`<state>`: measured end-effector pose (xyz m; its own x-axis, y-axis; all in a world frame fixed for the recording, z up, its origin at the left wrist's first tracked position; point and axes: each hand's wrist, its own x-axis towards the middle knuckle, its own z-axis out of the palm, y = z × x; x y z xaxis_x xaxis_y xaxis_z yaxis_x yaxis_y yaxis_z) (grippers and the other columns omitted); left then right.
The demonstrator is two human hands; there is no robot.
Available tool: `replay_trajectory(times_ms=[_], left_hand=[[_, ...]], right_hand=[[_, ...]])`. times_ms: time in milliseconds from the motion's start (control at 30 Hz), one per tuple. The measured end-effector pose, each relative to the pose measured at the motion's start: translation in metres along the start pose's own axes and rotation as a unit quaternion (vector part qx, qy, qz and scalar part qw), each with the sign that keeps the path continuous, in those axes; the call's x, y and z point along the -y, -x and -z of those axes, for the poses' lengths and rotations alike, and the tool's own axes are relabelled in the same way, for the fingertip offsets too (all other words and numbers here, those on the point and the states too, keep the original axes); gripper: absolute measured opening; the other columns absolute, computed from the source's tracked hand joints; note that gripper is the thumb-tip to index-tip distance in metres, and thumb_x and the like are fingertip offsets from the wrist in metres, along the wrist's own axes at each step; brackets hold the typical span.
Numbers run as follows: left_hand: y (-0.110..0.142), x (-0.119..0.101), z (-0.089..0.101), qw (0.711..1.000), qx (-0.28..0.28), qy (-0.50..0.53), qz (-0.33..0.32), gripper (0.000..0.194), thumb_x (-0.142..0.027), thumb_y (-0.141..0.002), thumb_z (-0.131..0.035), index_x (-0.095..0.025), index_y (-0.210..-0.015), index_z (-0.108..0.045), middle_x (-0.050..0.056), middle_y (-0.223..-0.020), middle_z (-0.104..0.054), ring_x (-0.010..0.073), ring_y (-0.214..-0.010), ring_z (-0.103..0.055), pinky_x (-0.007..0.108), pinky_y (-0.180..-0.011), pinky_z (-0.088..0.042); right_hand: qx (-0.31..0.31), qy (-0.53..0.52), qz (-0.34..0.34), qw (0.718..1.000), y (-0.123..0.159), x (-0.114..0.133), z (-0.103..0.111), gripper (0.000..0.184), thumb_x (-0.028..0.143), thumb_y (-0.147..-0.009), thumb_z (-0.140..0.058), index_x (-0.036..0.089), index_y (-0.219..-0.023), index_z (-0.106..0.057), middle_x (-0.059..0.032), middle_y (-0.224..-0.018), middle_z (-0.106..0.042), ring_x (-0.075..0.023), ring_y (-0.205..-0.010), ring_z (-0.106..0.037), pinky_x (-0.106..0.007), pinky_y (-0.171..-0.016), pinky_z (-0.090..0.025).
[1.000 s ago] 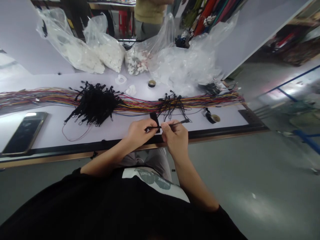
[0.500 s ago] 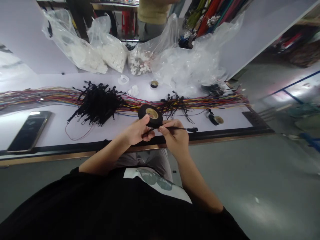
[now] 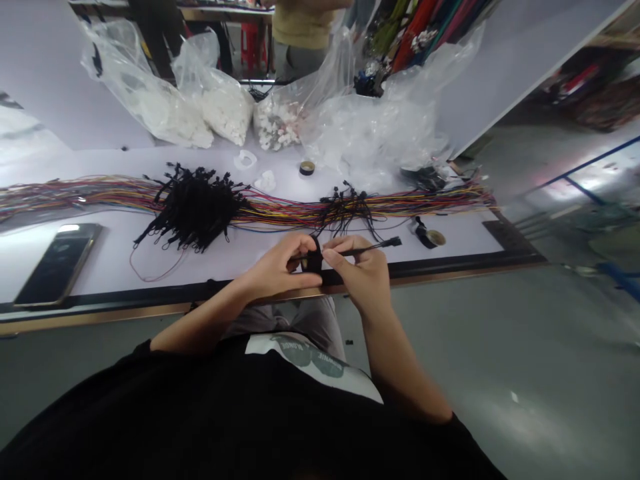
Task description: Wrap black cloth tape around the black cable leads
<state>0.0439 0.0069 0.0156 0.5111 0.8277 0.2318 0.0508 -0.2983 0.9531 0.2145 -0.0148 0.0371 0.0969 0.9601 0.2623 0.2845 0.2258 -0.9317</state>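
Observation:
My left hand [image 3: 283, 270] is closed round a black roll of tape [image 3: 314, 257], mostly hidden by the fingers, at the table's near edge. My right hand [image 3: 363, 270] pinches a thin black wire [image 3: 367, 249] that ends in a small black connector pointing right. The two hands touch over the tape. Behind them a long bundle of coloured wires [image 3: 280, 210] runs across the white table [image 3: 240, 250], with a big clump of black taped ends [image 3: 195, 207] and a smaller one [image 3: 347, 207].
A phone [image 3: 55, 263] lies at the left. Another tape roll [image 3: 431, 236] sits at the right, a small roll [image 3: 306, 167] further back. Clear bags of white parts [image 3: 220, 110] stand behind. A person in a yellow top [image 3: 300, 27] stands beyond the table.
The tape roll, held up flat-on half a second ago, has turned down into my left hand. The wire's connector end has risen slightly to the right.

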Motion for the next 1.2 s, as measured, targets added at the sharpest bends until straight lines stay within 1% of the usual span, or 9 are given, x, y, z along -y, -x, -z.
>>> replay_trajectory(times_ms=[133,267,400,633,800,933,1033,1133,1200], left_hand=[[-0.008,0.007,-0.018,0.982,-0.159,-0.098,-0.012,0.007,-0.023,-0.076,-0.058,-0.019,-0.072,-0.055,-0.002,-0.069,-0.053,0.0112,-0.068,-0.049,0.025,-0.064,-0.037],[-0.009,0.003,-0.026,0.979,-0.182,-0.081,-0.033,0.009,-0.02,-0.076,-0.057,-0.019,-0.067,-0.056,-0.002,-0.066,-0.057,0.0118,-0.068,-0.054,0.025,-0.068,-0.041],[-0.009,0.0,-0.027,0.976,-0.184,0.115,0.02,0.021,-0.028,-0.07,-0.067,-0.019,-0.082,-0.052,-0.002,-0.075,-0.059,0.0091,-0.061,-0.055,0.024,-0.059,-0.045],[-0.019,0.011,-0.004,0.936,0.054,0.317,0.144,0.054,-0.061,-0.059,-0.067,-0.013,-0.081,-0.055,0.001,-0.058,-0.055,0.0117,-0.046,-0.053,0.022,-0.037,-0.035],[-0.008,0.01,-0.003,0.957,0.024,0.283,0.06,0.054,-0.058,-0.059,-0.069,-0.016,-0.092,-0.059,0.002,-0.071,-0.06,0.0133,-0.061,-0.056,0.026,-0.055,-0.045],[0.006,0.0,0.005,0.978,0.063,0.2,0.015,0.083,-0.038,-0.033,-0.089,-0.02,-0.108,-0.056,0.006,-0.101,-0.06,0.0226,-0.095,-0.057,0.033,-0.084,-0.047],[0.008,-0.001,0.008,0.982,0.129,0.139,0.0,0.083,-0.055,-0.045,-0.081,-0.023,-0.115,-0.051,0.005,-0.097,-0.058,0.0179,-0.08,-0.058,0.029,-0.068,-0.048],[0.004,0.003,0.001,0.997,0.032,0.062,0.013,0.048,-0.052,-0.074,-0.062,-0.023,-0.109,-0.05,0.002,-0.091,-0.056,0.008,-0.058,-0.047,0.023,-0.053,-0.041],[-0.001,0.006,-0.007,0.997,-0.071,-0.031,-0.001,0.038,-0.041,-0.073,-0.065,-0.022,-0.104,-0.052,0.003,-0.099,-0.054,0.0069,-0.061,-0.046,0.021,-0.053,-0.039]], right_hand=[[-0.007,-0.01,0.043,0.999,0.002,-0.003,-0.004,0.012,0.025,-0.071,-0.067,0.021,-0.063,-0.058,0.0016,-0.074,-0.059,-0.0137,-0.075,-0.057,-0.029,-0.072,-0.045],[0.032,-0.042,-0.018,0.998,0.007,-0.009,-0.01,0.007,0.028,-0.076,-0.062,0.022,-0.077,-0.058,0.0049,-0.064,-0.053,-0.0105,-0.057,-0.052,-0.026,-0.057,-0.044],[-0.044,0.007,0.057,0.997,0.008,-0.012,-0.009,0.007,0.024,-0.076,-0.061,0.022,-0.072,-0.056,0.0025,-0.072,-0.059,-0.0126,-0.068,-0.059,-0.027,-0.065,-0.048],[-0.024,-0.022,0.11,0.993,0.012,-0.014,-0.014,0.011,0.022,-0.074,-0.063,0.023,-0.065,-0.057,0.0012,-0.075,-0.065,-0.0146,-0.073,-0.063,-0.031,-0.069,-0.051],[-0.09,-0.12,-0.014,0.989,0.006,-0.016,-0.014,0.019,0.028,-0.072,-0.066,0.021,-0.063,-0.051,0.0048,-0.059,-0.06,-0.0119,-0.054,-0.06,-0.027,-0.055,-0.048],[-0.089,-0.088,-0.041,0.991,0.0,-0.01,-0.005,0.017,0.026,-0.069,-0.067,0.021,-0.061,-0.052,0.006,-0.052,-0.058,-0.0105,-0.049,-0.056,-0.026,-0.054,-0.046],[-0.044,-0.011,0.003,0.999,-0.001,-0.002,0.002,0.016,0.022,-0.068,-0.067,0.02,-0.056,-0.056,0.0035,-0.058,-0.06,-0.0119,-0.059,-0.058,-0.027,-0.061,-0.046],[-0.035,0.011,0.027,0.999,0.0,0.002,0.003,0.016,0.022,-0.068,-0.066,0.021,-0.056,-0.056,0.0027,-0.063,-0.062,-0.0132,-0.063,-0.058,-0.029,-0.064,-0.046],[-0.03,0.008,0.042,0.999,0.001,0.002,0.002,0.017,0.022,-0.069,-0.066,0.022,-0.056,-0.055,0.0024,-0.065,-0.063,-0.0138,-0.065,-0.059,-0.03,-0.065,-0.046]])
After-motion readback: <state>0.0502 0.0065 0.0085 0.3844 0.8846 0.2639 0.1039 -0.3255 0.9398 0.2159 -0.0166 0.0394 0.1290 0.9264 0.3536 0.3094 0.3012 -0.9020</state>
